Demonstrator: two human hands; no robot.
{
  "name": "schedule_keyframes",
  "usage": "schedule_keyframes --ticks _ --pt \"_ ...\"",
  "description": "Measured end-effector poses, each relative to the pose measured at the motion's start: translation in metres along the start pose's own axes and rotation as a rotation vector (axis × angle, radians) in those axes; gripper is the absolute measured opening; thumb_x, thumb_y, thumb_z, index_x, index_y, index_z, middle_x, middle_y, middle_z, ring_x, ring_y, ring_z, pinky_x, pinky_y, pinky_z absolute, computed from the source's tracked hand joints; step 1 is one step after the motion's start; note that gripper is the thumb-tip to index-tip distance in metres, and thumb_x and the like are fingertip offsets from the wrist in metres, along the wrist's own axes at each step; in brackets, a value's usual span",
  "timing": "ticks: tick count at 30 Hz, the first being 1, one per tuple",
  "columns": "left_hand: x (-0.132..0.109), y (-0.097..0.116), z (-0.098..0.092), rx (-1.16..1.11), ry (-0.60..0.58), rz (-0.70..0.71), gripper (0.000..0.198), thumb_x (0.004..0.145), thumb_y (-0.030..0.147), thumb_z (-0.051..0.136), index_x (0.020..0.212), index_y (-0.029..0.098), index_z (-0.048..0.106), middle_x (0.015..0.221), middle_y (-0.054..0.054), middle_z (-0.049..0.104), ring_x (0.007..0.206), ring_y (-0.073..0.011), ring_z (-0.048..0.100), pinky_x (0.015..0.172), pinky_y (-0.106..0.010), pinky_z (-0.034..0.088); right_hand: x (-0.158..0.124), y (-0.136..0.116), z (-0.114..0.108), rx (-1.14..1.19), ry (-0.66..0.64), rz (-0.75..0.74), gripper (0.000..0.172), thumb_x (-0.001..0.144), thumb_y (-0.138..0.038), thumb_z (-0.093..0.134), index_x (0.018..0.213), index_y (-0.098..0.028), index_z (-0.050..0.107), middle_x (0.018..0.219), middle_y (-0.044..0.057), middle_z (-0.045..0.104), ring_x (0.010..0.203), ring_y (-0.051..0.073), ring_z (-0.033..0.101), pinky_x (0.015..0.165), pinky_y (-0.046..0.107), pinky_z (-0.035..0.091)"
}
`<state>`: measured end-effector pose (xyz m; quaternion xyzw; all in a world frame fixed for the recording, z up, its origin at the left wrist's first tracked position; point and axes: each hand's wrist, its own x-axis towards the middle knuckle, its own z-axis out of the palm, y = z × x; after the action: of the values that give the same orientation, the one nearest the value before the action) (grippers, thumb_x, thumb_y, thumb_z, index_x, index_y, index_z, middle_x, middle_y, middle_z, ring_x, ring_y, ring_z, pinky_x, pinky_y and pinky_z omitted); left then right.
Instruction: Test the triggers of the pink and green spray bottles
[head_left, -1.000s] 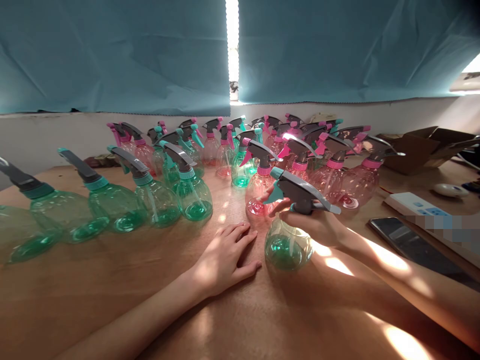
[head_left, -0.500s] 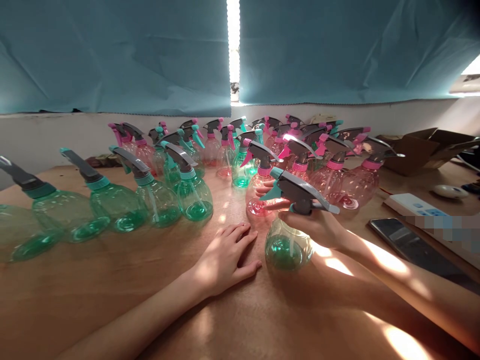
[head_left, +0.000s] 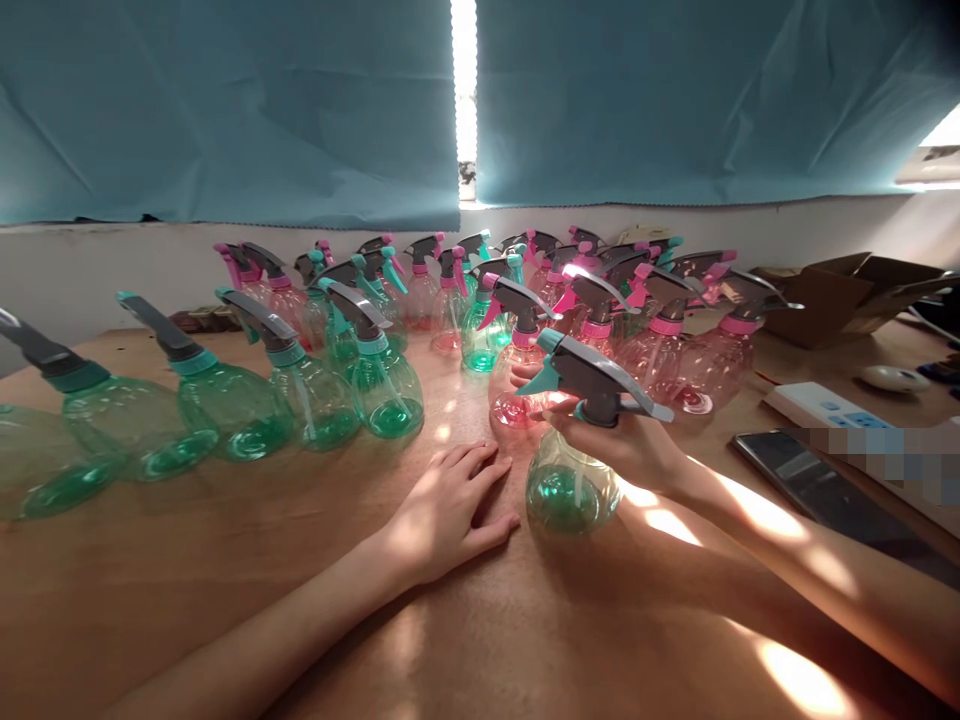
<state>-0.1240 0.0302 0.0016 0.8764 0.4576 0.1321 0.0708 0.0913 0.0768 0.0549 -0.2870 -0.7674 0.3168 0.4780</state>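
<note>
A green spray bottle [head_left: 566,495] with a grey and teal trigger head stands upright on the table, right of centre. My right hand [head_left: 626,445] is wrapped round its neck, just under the head; some fingers show behind it, partly hidden. To the left of that bottle, my left hand [head_left: 450,515] lies flat on the wooden table [head_left: 450,640], fingers spread, holding nothing. A pink spray bottle [head_left: 514,400] stands just behind the held one. On the left, a green spray bottle [head_left: 390,400] ends a row of several similar ones.
More pink and green spray bottles crowd the back, in front of a white wall and blue curtain [head_left: 225,110]. At the right lie a phone [head_left: 810,490], a white power strip [head_left: 825,410], a white mouse [head_left: 891,379] and an open cardboard box [head_left: 832,305].
The whole view has shifted very slightly. Both hands and the bottles keep their places, with the right hand still at the green bottle's neck.
</note>
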Motion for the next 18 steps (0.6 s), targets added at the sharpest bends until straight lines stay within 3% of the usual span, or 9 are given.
schedule_keyframes --ticks 3,9,12,15,18 --pt "0.000 0.000 0.001 0.010 0.004 0.000 0.056 0.089 0.046 0.058 0.136 0.015 0.053 0.141 -0.017 0.049 0.130 -0.0346 0.043 0.107 -0.053 0.035 0.000 0.000 0.002 0.048 0.077 -0.023 0.047 0.076 -0.018 0.063 0.122 -0.021 0.049 0.111 0.008 0.063 0.082 0.019 0.066 0.070 0.033 0.056" --pt "0.000 0.001 0.002 0.009 0.017 0.016 0.054 0.090 0.046 0.056 0.135 0.017 0.053 0.139 -0.016 0.051 0.130 -0.0329 0.044 0.108 -0.052 0.033 -0.001 0.003 0.001 -0.129 0.121 -0.027 0.049 0.075 -0.040 0.073 0.116 -0.020 0.054 0.084 0.003 0.065 0.069 0.019 0.062 0.064 0.035 0.054" --pt "0.001 0.001 0.000 0.007 0.022 0.022 0.053 0.090 0.045 0.057 0.134 0.016 0.054 0.138 -0.015 0.052 0.129 -0.0315 0.045 0.108 -0.050 0.034 -0.008 0.001 -0.005 -0.267 0.071 -0.058 0.052 0.077 -0.048 0.071 0.118 -0.022 0.055 0.095 0.006 0.064 0.072 0.019 0.061 0.065 0.036 0.053" --pt "0.001 0.002 0.000 0.008 0.024 0.022 0.052 0.090 0.044 0.057 0.132 0.014 0.055 0.138 -0.016 0.052 0.127 -0.0316 0.046 0.107 -0.049 0.035 -0.018 -0.007 -0.015 -0.380 0.009 -0.058 0.047 0.077 -0.052 0.070 0.112 -0.022 0.059 0.110 0.009 0.061 0.088 0.023 0.062 0.079 0.039 0.053" --pt "-0.001 0.002 0.000 0.009 0.033 0.032 0.052 0.091 0.044 0.056 0.132 0.013 0.055 0.137 -0.017 0.053 0.127 -0.0320 0.047 0.107 -0.049 0.036 -0.028 -0.017 -0.022 -0.486 -0.003 0.033 0.047 0.075 -0.054 0.071 0.107 -0.020 0.061 0.106 0.009 0.062 0.095 0.026 0.062 0.081 0.040 0.052"
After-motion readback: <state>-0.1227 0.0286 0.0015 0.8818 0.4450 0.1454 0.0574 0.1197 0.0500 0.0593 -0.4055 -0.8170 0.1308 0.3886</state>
